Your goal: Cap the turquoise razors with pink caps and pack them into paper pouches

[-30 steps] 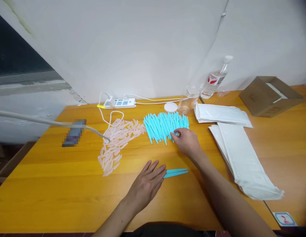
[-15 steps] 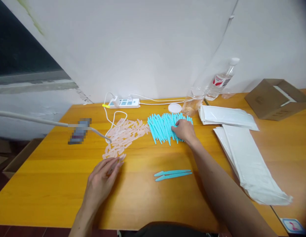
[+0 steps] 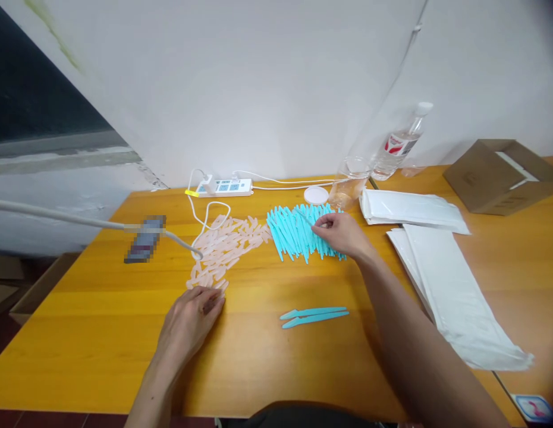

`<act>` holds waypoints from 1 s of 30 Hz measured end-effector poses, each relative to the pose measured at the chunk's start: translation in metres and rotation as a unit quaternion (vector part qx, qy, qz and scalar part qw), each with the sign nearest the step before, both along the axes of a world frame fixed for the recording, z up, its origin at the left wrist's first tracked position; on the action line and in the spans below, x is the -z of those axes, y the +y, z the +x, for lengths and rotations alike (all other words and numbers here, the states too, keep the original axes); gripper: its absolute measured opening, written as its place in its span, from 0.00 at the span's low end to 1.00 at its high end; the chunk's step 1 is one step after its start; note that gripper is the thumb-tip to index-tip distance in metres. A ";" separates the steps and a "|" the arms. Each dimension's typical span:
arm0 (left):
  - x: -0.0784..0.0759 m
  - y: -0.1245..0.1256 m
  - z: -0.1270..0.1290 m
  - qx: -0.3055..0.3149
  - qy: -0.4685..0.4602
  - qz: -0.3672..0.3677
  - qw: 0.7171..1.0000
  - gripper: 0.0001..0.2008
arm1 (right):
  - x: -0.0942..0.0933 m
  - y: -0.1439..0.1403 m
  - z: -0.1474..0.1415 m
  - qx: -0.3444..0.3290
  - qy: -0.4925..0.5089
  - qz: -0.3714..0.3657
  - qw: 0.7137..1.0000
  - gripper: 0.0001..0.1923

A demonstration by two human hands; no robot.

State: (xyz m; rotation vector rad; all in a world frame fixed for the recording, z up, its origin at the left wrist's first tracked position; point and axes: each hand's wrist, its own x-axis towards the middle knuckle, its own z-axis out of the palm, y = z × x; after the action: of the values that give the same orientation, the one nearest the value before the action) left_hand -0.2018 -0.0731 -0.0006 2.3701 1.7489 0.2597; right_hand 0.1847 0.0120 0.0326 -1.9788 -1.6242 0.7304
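Observation:
A heap of slim turquoise plastic sticks (image 3: 294, 233) lies at the middle of the orange table (image 3: 102, 333). My right hand (image 3: 343, 233) rests on its right side, thumb and forefinger pinched on one turquoise stick. To the left spreads a scatter of pale pink plastic caps (image 3: 225, 244). My left hand (image 3: 190, 324) sits at that scatter's near end, fingertips closing on a pink cap. Two turquoise sticks (image 3: 314, 316) lie side by side nearer to me, between my arms.
White flat pouches (image 3: 446, 291) and a second stack (image 3: 410, 209) lie at the right, with a cardboard box (image 3: 499, 175) behind. A water bottle (image 3: 399, 142), glass (image 3: 348, 187), white lid (image 3: 316, 194), power strip (image 3: 223, 186) and its cable line the wall. A blurred device (image 3: 145, 239) on a grey arm hangs at left.
My left hand left the two separate turquoise sticks and moved left to the near end of the pink caps. My right hand shifted on the turquoise heap and lifted one stick's end.

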 end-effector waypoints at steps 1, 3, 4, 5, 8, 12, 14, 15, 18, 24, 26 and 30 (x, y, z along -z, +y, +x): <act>-0.001 0.000 0.001 -0.002 0.002 -0.006 1.000 0.12 | -0.002 -0.011 0.002 -0.034 0.077 -0.006 0.996 0.12; -0.003 -0.001 0.003 -0.001 0.007 -0.016 1.000 0.11 | -0.001 -0.034 0.005 -0.105 0.242 -0.050 0.963 0.15; -0.004 -0.001 0.005 0.000 0.007 -0.018 1.000 0.12 | 0.002 -0.045 0.005 -0.136 0.303 -0.084 0.940 0.17; -0.006 -0.001 0.007 0.002 0.006 -0.018 1.000 0.12 | 0.006 -0.055 0.004 -0.159 0.342 -0.119 0.918 0.18; -0.008 -0.001 0.017 0.012 -0.037 -0.019 0.999 0.16 | 0.021 -0.075 -0.002 -0.184 0.375 -0.189 0.889 0.22; -0.005 -0.002 0.042 0.016 -0.211 -0.088 0.973 0.13 | 0.033 -0.082 -0.008 -0.209 0.372 -0.210 0.880 0.22; -0.001 -0.004 0.060 -0.010 -0.314 -0.162 0.936 0.12 | 0.034 -0.083 -0.008 -0.220 0.373 -0.212 0.876 0.21; 0.001 -0.005 0.068 -0.032 -0.363 -0.197 0.910 0.13 | 0.035 -0.084 -0.008 -0.222 0.373 -0.212 0.876 0.21; 0.005 -0.006 0.090 -0.112 -0.476 -0.248 0.836 0.16 | 0.037 -0.086 -0.005 -0.226 0.369 -0.203 0.878 0.20; 0.005 -0.010 0.108 -0.152 -0.509 -0.264 0.805 0.18 | 0.041 -0.087 -0.003 -0.232 0.371 -0.189 0.879 0.20; 0.007 -0.013 0.115 -0.142 -0.503 -0.277 0.807 0.18 | 0.040 -0.087 -0.004 -0.240 0.365 -0.184 0.880 0.19; 0.008 -0.019 0.128 -0.096 -0.442 -0.267 0.851 0.16 | 0.034 -0.090 -0.006 -0.254 0.283 -0.158 0.911 0.17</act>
State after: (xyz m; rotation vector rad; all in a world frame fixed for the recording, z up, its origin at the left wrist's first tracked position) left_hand -0.0742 -0.0918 -0.0084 1.3286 1.3300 0.6606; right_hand 0.1789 -0.0776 -0.0014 -1.3118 -1.7139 1.6781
